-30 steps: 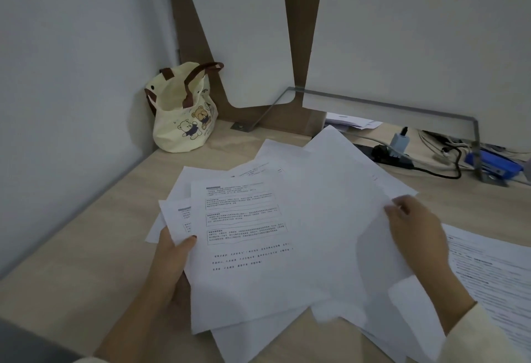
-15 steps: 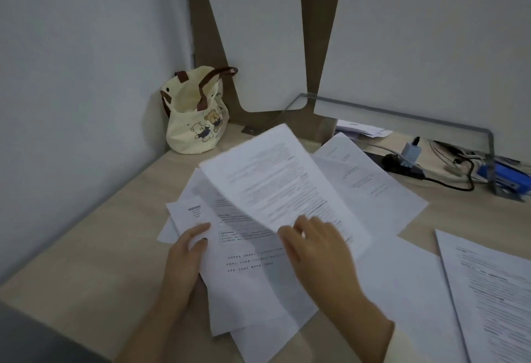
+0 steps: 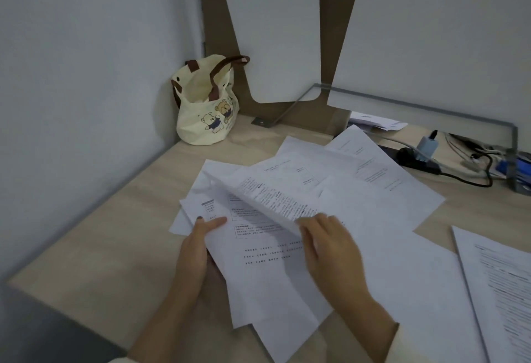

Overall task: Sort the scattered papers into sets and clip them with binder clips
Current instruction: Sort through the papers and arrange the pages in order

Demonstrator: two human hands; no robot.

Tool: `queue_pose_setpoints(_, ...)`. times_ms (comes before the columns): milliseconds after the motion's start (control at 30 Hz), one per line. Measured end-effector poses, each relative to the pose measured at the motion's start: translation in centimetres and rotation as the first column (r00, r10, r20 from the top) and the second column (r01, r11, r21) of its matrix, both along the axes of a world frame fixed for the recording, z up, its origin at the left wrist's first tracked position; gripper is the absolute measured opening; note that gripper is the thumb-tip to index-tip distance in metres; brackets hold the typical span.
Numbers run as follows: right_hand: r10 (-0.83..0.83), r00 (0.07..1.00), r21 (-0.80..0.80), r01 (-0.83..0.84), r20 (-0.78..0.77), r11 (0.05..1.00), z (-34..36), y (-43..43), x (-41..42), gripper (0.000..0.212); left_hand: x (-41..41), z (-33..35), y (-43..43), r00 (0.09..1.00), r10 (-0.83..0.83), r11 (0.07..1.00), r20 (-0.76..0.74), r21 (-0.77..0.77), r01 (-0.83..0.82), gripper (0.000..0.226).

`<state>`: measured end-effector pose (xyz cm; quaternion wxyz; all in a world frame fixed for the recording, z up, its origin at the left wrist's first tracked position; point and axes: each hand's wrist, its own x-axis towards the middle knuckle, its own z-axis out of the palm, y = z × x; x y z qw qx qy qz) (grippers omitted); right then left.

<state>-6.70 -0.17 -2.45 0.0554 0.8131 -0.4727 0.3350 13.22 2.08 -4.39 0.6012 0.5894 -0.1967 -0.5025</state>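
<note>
Several white printed sheets lie fanned and overlapping across the wooden desk [image 3: 94, 236]. My left hand [image 3: 195, 250] grips the left edge of a small stack of papers [image 3: 267, 270], thumb on top. My right hand [image 3: 327, 250] pinches the near edge of one printed sheet [image 3: 270, 198] and holds it lifted and curled above that stack. More loose sheets [image 3: 382, 190] spread toward the back right. Another printed stack [image 3: 500, 285] rests at the right edge. No binder clip is visible.
A cream tote bag [image 3: 205, 115] with bear prints and brown handles stands in the back left corner against the wall. A black power strip [image 3: 416, 158] with a plugged adapter and cables, plus a blue object [image 3: 514, 165], sit at the back right behind a metal frame [image 3: 431, 108].
My right hand crossed from the right side to the middle, took hold of one sheet and raised it; that sheet now curls lower and further left. My left hand keeps its grip.
</note>
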Motion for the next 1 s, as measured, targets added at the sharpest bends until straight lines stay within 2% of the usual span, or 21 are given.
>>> queue_pose_setpoints(100, 0.053, 0.995, -0.093, -0.045, 0.083, 0.995, 2.4, -1.1, -2.4, 0.020, 0.4, 0.2, -0.1, 0.999, -0.029, 0.999, -0.027, 0.015, 0.029, 0.024)
queue_pose_setpoints(200, -0.020, 0.989, -0.040, 0.026, 0.147, 0.999, 2.2, -2.4, -4.9, 0.017, 0.5, 0.4, 0.1, 1.000, -0.006, 1.000, -0.012, -0.030, 0.006, 0.012)
queue_pose_setpoints(233, -0.081, 0.981, 0.016, 0.079, 0.176, 0.997, 1.6, -3.0, -5.9, 0.014, 0.5, 0.5, 0.3, 1.000, -0.009, 0.999, -0.016, -0.051, 0.009, 0.014)
queue_pose_setpoints(300, -0.198, 0.946, 0.198, 0.150, 0.255, 0.969, 0.3, -3.9, -7.4, 0.025, 0.7, 0.7, 0.6, 0.998, -0.055, 0.996, -0.042, -0.076, 0.052, 0.028)
queue_pose_setpoints(367, -0.273, 0.888, 0.409, 0.108, 0.369, 0.906, -0.5, -4.3, -8.6, 0.029, 0.8, 0.7, 0.6, 0.994, -0.086, 0.994, -0.071, -0.069, 0.081, 0.034)
queue_pose_setpoints(433, -0.338, 0.791, 0.534, 0.017, 0.510, 0.845, -0.8, -4.3, -9.3, 0.022, 0.9, 0.7, 0.6, 0.991, -0.099, 0.995, -0.089, -0.030, 0.097, 0.032)
queue_pose_setpoints(533, -0.432, 0.551, 0.591, -0.144, 0.714, 0.793, -0.9, -4.2, -10.2, 0.021, 0.9, 0.2, 0.6, 0.989, -0.125, 0.991, -0.073, 0.029, 0.128, 0.032)
queue_pose_setpoints(667, -0.560, 0.253, 0.613, -0.398, 0.789, 0.683, -0.5, -4.5, -10.5, 0.022, 1.1, -0.2, 0.1, 0.988, -0.151, 0.983, 0.020, 0.110, 0.147, 0.024)
queue_pose_setpoints(700, -0.600, 0.219, 0.628, -0.431, 0.770, 0.649, -0.5, -4.6, -10.4, 0.020, 1.2, -0.4, -0.1, 0.989, -0.137, 0.984, 0.062, 0.121, 0.129, 0.020)
queue_pose_setpoints(733, -0.628, 0.241, 0.661, -0.434, 0.740, 0.612, -0.6, -4.7, -10.3, 0.017, 1.1, -0.6, -0.3, 0.983, -0.130, 0.986, 0.130, 0.118, 0.115, 0.017)
queue_pose_setpoints(833, -0.646, 0.425, 0.772, -0.306, 0.634, 0.557, -1.0, -5.0, -9.8, 0.013, 1.0, -0.9, -0.6, 0.936, -0.144, 0.989, 0.320, 0.059, 0.132, 0.019)
queue_pose_setpoints(900, -0.628, 0.518, 0.803, -0.237, 0.580, 0.547, -1.0, -5.2, -9.6, 0.023, 1.0, -1.1, -0.7, 0.921, -0.141, 0.990, 0.363, 0.031, 0.139, 0.017)
queue_pose_setpoints(1000, -0.497, 0.726, 0.811, -0.144, 0.476, 0.567, -0.3, -5.5, -8.8, 0.030, 0.9, -1.1, -0.7, 0.907, -0.146, 0.989, 0.396, 0.023, 0.149, 0.015)
